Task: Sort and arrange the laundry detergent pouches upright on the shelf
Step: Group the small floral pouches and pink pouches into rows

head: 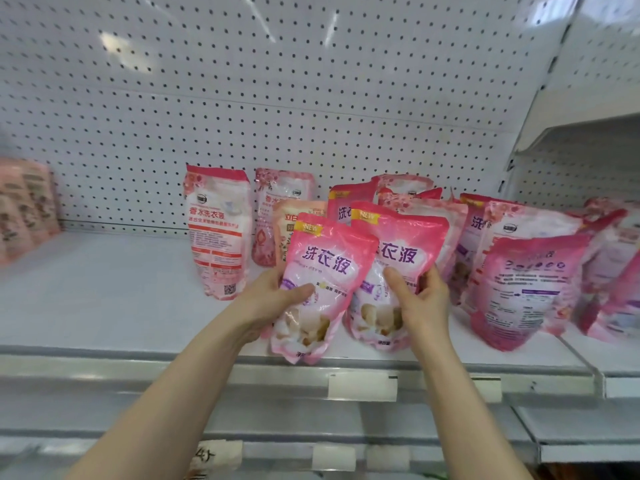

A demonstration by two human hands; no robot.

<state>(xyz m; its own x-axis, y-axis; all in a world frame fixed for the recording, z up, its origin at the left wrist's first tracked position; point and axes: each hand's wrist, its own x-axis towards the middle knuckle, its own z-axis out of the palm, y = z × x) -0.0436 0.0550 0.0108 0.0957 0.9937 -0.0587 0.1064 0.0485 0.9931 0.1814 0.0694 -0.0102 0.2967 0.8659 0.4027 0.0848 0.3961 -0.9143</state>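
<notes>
Shelf (104, 299) front: left pouch (329, 265), right pouch (408, 237).
Left hand (273, 299) grips the left pouch over the shelf edge; right hand (424, 299) grips the right pouch on the shelf.

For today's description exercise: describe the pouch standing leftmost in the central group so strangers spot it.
Find the white metal shelf below the white pegboard wall. At the left end of the central group stands a pink-and-white plastic pouch. Unlike its pinker neighbours, it shows red lettering and a QR code.
</notes>
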